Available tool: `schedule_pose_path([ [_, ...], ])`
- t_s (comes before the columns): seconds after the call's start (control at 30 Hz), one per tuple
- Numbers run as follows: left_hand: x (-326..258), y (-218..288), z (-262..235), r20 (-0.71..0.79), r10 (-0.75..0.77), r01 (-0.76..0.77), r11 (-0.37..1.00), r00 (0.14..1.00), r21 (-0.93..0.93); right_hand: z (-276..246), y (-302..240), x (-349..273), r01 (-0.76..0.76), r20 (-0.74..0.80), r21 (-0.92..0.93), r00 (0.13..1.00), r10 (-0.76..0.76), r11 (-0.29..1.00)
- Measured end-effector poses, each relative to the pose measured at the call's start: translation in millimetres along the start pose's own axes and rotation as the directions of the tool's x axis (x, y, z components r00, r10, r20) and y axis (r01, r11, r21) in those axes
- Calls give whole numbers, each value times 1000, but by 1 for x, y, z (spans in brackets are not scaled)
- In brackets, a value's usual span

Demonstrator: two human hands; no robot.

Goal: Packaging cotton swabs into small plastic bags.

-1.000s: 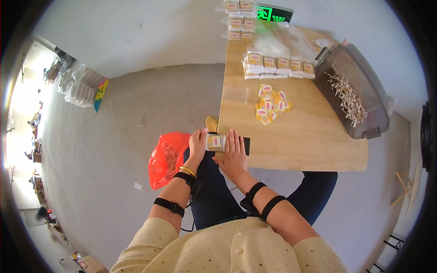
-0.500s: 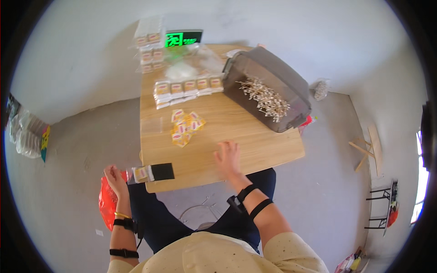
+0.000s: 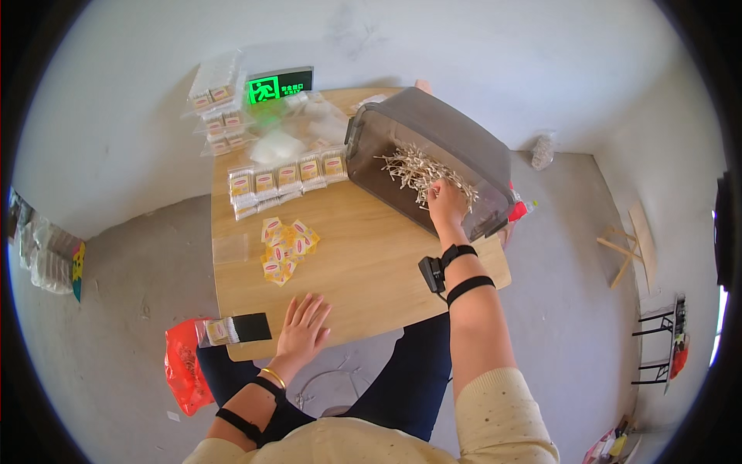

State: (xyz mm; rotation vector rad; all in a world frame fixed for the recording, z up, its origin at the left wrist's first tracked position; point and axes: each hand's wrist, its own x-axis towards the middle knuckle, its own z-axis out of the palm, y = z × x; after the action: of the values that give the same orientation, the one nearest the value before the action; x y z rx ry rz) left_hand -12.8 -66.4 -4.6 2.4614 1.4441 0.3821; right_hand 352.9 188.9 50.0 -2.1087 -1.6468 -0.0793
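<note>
Reaching into the grey bin (image 3: 464, 147), your right hand (image 3: 447, 203) closes on pale sticks (image 3: 413, 166); your left hand (image 3: 304, 327) lies spread flat on the table (image 3: 371, 255)

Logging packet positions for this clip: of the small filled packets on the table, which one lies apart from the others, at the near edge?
The single packet beside the black block, left of the left hand. The other packets sit in a row and stacks at the far side.
</note>
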Motion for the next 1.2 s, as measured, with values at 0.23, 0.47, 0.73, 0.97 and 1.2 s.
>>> schedule_pose_path([
  [0.23,3,0,-7,31,-3,3,1000,1000,-15,43,1,57,189,-1,-184,981,-193,965],
  [0.47,6,3,-7,48,-5,6,1000,999,-18,43,12,81,190,-95,-183,973,-210,965],
  [0.73,2,3,-11,39,-21,22,1000,999,-21,-15,-22,1,346,-152,262,937,-315,901],
  [0.97,3,4,-5,2,26,-26,1000,1000,-13,17,-49,-167,-12,231,726,946,-227,688],
  [1.2,-1,-2,-4,-31,-5,3,997,999,-75,8,-87,-213,50,251,722,910,-329,690],
])
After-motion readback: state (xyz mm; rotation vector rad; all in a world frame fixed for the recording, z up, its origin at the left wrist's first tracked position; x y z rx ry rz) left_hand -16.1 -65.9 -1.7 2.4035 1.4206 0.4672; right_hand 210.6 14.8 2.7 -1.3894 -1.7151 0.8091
